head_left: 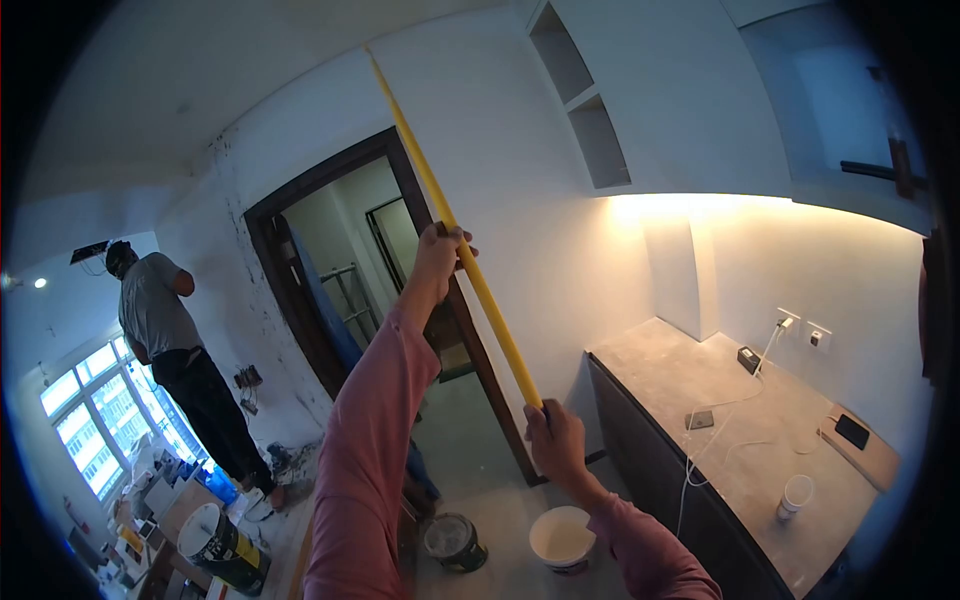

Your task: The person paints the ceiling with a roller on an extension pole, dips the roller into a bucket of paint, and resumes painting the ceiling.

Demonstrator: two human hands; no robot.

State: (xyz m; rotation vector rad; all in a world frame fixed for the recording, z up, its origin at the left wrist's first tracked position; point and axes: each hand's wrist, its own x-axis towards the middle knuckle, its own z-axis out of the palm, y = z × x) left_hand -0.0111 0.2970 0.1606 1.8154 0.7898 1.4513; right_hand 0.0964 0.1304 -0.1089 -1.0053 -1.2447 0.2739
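Note:
A long yellow pole (492, 305) slants up and to the left, its thin far tip near the line where wall and ceiling meet. What sits on that tip is too small to make out. My left hand (440, 258) is wrapped round the middle of the pole, in front of the dark door frame. Lower down and to the right, my right hand (556, 440) grips the pole's near end. Below the right hand stands a white bucket (562, 540) with pale contents. A dark bucket (455, 541) stands to its left.
A person (175, 330) stands raised at the left by the wall. A doorway with a dark frame (330, 165) opens ahead. At right, a counter (660, 375) carries a phone (851, 432), a cup (797, 494) and cables under cabinets (690, 110). A large paint bucket (222, 548) is lower left.

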